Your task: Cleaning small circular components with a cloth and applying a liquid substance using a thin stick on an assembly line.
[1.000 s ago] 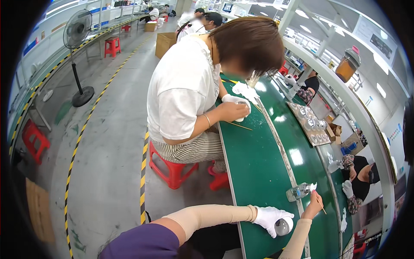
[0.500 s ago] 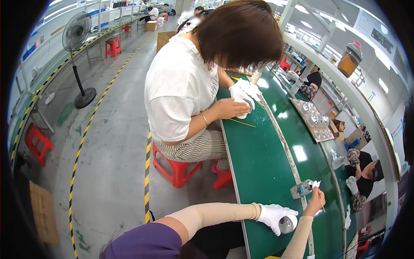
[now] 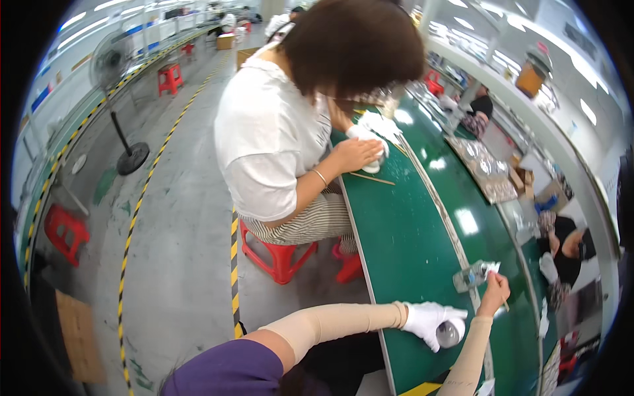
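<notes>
My left hand [image 3: 426, 322], in a white glove, is closed around a round grey, shiny piece [image 3: 448, 335] with a white edge, held just over the green table; its exact kind is unclear. My bare right hand [image 3: 495, 292] pinches a thin wooden stick [image 3: 506, 305] beside a clear glass bottle [image 3: 467, 277]. White cloth or tissue [image 3: 491, 266] shows at the bottle's mouth, by my fingertips; whether it is wrapped on the stick I cannot make out. Beige sleeves cover both my forearms.
Across the green table [image 3: 409, 244], a co-worker in white [image 3: 264, 138] rubs a piece with gloved and bare hands. A thin stick [image 3: 373, 178] lies near them. A board of shiny round parts [image 3: 482, 168] stands at the right. Red stools [image 3: 277, 257] stand along the aisle.
The whole view has shifted and blurred a little. My hands stay at almost the same spots, the left on the round piece, the right by the bottle.
</notes>
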The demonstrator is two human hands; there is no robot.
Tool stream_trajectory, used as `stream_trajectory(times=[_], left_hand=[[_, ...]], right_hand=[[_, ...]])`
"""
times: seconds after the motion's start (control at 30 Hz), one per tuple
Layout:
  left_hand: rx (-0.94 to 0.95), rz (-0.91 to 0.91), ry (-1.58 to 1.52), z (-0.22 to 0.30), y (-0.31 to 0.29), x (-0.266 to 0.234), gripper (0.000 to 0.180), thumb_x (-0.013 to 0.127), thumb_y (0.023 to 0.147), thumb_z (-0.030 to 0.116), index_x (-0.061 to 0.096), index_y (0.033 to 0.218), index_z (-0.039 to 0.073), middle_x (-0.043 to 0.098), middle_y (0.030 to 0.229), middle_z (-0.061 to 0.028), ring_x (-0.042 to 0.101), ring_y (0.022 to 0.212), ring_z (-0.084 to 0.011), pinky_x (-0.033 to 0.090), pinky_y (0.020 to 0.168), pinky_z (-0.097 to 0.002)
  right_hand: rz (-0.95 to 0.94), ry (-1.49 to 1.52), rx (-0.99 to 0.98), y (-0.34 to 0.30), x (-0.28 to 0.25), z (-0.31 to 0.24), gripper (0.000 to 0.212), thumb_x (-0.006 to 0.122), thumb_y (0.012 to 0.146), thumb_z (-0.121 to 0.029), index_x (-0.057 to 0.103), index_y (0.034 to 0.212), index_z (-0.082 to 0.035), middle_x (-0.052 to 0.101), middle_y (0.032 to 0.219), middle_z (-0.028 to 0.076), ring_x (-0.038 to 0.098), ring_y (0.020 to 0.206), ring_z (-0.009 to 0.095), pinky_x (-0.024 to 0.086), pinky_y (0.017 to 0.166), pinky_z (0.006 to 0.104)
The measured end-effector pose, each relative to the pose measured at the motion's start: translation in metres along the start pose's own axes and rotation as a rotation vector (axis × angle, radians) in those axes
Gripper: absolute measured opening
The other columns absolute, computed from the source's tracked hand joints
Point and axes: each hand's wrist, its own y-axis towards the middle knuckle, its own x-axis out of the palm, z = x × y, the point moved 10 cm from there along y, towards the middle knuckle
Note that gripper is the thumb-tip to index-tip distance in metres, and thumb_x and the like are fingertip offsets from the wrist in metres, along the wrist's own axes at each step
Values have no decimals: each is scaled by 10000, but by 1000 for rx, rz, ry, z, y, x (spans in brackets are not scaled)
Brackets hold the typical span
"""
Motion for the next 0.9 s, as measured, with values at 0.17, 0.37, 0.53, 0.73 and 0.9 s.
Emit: stream_trajectory(times=[0.17, 0.37, 0.53, 0.73, 0.9], left_hand=[[98, 5, -13, 10, 3, -19, 565, 851, 624, 251, 647, 1144, 170, 547, 1293, -172, 489, 1260, -325, 395, 1060, -392], [-233, 297, 175, -13, -2, -12, 806, 870, 622, 328, 510, 1302, 88, 510, 1288, -152, 551, 1154, -325, 479, 954, -385], [-168, 174, 220, -4, 8, 6, 924, 882, 608, 347, 429, 1361, 64, 505, 1295, -159, 538, 1179, -332, 434, 1012, -397], [-23, 144, 115, -12, 11, 18, 785, 865, 615, 279, 502, 1285, 92, 533, 1261, -146, 528, 1184, -318, 465, 970, -396], [88, 174, 110, -11, 9, 24, 843, 883, 607, 216, 454, 1324, 107, 512, 1259, -134, 544, 1160, -313, 472, 966, -386]], right_hand=[[63, 308, 26, -37, -15, -52, 124, 671, 890, -82, 684, 953, 23, 663, 892, 21, 578, 838, 79, 453, 780, 221], [289, 382, 232, -166, -87, -52, 72, 624, 908, -21, 640, 939, 41, 630, 914, 40, 557, 841, 84, 441, 777, 214], [413, 487, 364, -224, -96, -27, 67, 632, 896, 7, 637, 953, 41, 650, 918, 58, 591, 842, 97, 458, 781, 212], [206, 182, 138, -204, -62, -32, 101, 717, 793, 26, 665, 880, 17, 631, 1072, 107, 612, 936, 175, 487, 818, 266], [349, 511, 383, -215, -66, 5, 40, 634, 875, 43, 611, 907, 49, 617, 1163, 136, 596, 1008, 172, 476, 911, 296]])
